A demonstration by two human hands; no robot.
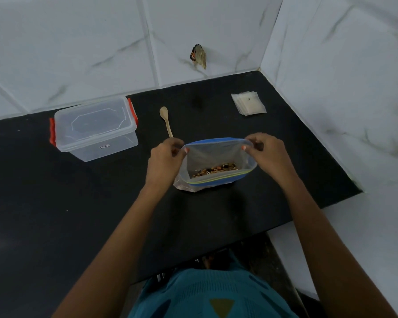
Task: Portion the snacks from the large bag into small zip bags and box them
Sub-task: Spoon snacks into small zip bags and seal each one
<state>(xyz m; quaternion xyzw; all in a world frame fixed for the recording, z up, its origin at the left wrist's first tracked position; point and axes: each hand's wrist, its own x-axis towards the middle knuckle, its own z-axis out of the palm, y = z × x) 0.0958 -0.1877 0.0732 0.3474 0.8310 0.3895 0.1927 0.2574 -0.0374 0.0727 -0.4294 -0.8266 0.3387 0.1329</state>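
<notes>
The big bag (216, 166), clear crinkly plastic with a blue zip band, stands mid-tabletop near the front edge, mouth spread, mixed nuts low inside. The left hand (166, 157) and right hand (265, 152) each pinch an end of its rim. Judging by this, portioning has not begun: the wooden spoon (166, 120) lies idle behind, flat small bags (248, 103) are stacked at the back right corner, and the lidded clear box (94, 128) with red clips sits back left, apparently empty.
</notes>
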